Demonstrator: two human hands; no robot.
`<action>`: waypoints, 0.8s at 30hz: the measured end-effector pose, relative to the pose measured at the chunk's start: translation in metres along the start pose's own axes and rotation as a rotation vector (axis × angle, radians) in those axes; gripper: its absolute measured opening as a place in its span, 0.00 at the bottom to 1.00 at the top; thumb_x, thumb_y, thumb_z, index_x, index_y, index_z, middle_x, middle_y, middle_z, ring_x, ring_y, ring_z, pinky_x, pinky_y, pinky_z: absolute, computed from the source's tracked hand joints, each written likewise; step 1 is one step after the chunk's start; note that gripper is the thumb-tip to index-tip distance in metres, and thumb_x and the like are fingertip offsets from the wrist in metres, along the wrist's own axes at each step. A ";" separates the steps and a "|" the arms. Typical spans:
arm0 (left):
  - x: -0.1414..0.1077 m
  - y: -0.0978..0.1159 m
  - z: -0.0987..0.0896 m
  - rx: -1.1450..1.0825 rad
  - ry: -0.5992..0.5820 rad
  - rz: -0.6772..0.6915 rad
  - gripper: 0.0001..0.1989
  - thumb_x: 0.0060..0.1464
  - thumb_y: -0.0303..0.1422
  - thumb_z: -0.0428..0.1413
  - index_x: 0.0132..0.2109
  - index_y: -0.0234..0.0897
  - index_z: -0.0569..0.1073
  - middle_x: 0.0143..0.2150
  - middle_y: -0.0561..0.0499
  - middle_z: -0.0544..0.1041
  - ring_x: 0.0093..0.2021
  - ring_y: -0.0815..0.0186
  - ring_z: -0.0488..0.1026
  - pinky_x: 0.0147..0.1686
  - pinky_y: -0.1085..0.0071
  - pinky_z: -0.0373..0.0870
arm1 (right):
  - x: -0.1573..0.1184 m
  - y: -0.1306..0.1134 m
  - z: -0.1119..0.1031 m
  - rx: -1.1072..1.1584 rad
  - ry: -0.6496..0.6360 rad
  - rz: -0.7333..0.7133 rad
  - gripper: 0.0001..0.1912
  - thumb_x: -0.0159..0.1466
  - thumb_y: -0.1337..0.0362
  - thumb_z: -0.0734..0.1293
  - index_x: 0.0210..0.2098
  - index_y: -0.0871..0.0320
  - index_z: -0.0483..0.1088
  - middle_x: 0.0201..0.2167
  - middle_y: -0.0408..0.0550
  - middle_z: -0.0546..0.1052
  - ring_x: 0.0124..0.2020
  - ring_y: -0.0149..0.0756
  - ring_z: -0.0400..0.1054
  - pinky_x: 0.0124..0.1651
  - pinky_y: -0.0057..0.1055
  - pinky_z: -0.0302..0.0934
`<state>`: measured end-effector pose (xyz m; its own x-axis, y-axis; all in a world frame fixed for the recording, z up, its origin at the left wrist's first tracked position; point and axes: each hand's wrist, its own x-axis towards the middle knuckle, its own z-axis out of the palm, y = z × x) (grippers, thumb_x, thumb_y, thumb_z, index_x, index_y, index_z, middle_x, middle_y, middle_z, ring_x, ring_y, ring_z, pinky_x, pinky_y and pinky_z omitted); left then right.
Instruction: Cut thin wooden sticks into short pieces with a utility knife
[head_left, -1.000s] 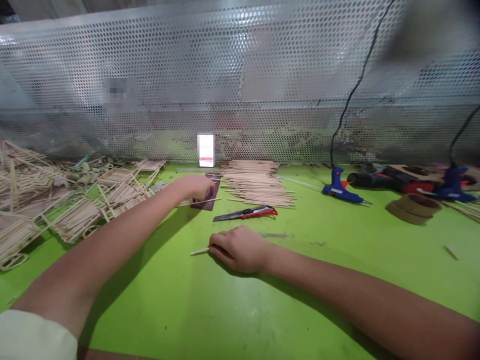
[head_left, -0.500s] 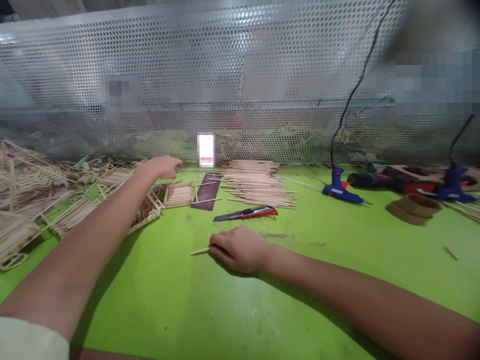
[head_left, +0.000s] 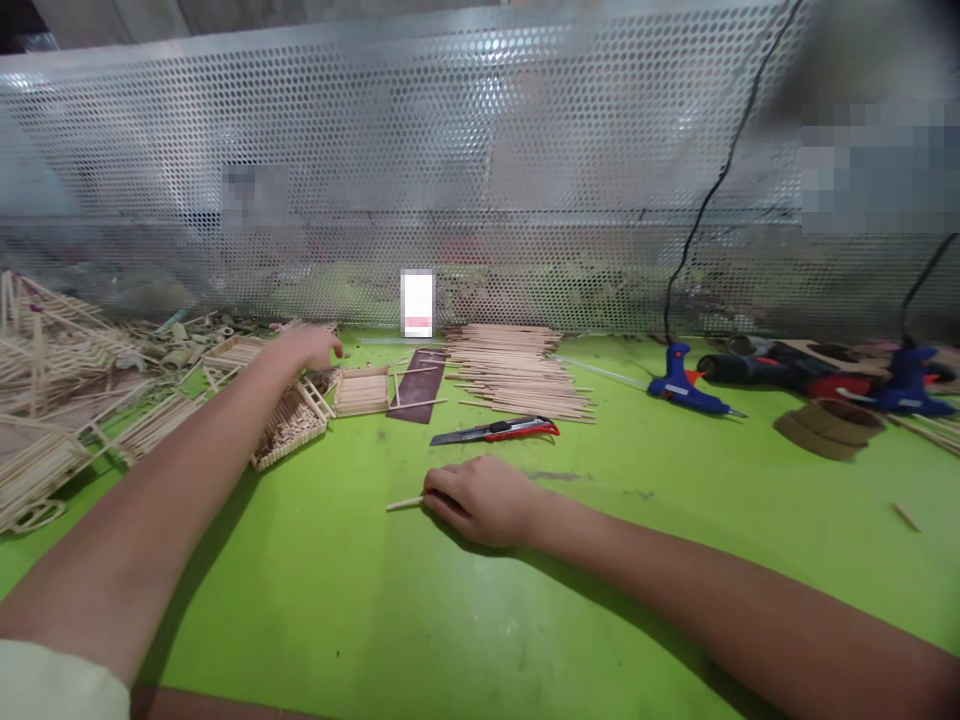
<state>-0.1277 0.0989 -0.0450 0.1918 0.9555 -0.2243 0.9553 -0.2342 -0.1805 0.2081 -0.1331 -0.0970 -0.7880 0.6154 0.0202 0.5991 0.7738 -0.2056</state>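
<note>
My right hand rests closed on the green table, gripping a short thin wooden stick that points left. Beyond it lies a red and black utility knife with its blade toward the left. My left hand reaches over the far left part of the table, near a box of small stick pieces and a little stick frame tray. Its fingers are partly hidden, so its grip cannot be made out. A dark strip carries a few sticks beside a pile of long sticks.
Stick structures crowd the left. A blue glue gun, a brown tape roll and a second blue glue gun are on the right. A perforated metal screen stands behind the table.
My left hand has moved a little to the left and lower, and more of the box of stick pieces shows. My right hand keeps its grip on the short stick.
</note>
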 end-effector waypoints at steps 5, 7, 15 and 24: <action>-0.003 -0.004 -0.002 -0.010 -0.003 -0.004 0.27 0.62 0.46 0.62 0.63 0.39 0.75 0.64 0.40 0.75 0.59 0.49 0.75 0.59 0.52 0.71 | 0.000 0.000 0.000 -0.004 -0.011 0.002 0.14 0.78 0.58 0.58 0.44 0.57 0.72 0.36 0.47 0.80 0.27 0.33 0.67 0.30 0.33 0.47; -0.004 -0.003 -0.003 -0.008 -0.006 -0.001 0.26 0.64 0.48 0.60 0.63 0.39 0.75 0.66 0.41 0.74 0.60 0.51 0.74 0.60 0.51 0.70 | 0.000 0.001 0.001 -0.006 -0.008 -0.001 0.14 0.78 0.57 0.58 0.44 0.57 0.72 0.36 0.47 0.80 0.27 0.33 0.67 0.30 0.33 0.47; -0.002 0.006 -0.006 0.041 -0.001 0.028 0.30 0.48 0.35 0.62 0.61 0.51 0.79 0.60 0.46 0.80 0.56 0.49 0.77 0.54 0.61 0.71 | 0.001 0.002 0.002 -0.017 -0.006 -0.002 0.15 0.78 0.57 0.57 0.44 0.57 0.72 0.36 0.47 0.81 0.28 0.34 0.68 0.30 0.33 0.47; -0.007 0.016 -0.005 0.041 0.003 0.053 0.29 0.49 0.34 0.61 0.61 0.50 0.79 0.61 0.44 0.80 0.56 0.49 0.77 0.55 0.60 0.72 | 0.000 0.002 0.003 -0.021 0.016 -0.006 0.14 0.78 0.57 0.58 0.44 0.57 0.72 0.35 0.46 0.80 0.27 0.33 0.66 0.29 0.33 0.45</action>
<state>-0.1122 0.0892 -0.0419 0.2424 0.9420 -0.2321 0.9339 -0.2914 -0.2072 0.2089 -0.1318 -0.1006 -0.7895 0.6126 0.0374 0.5970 0.7806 -0.1851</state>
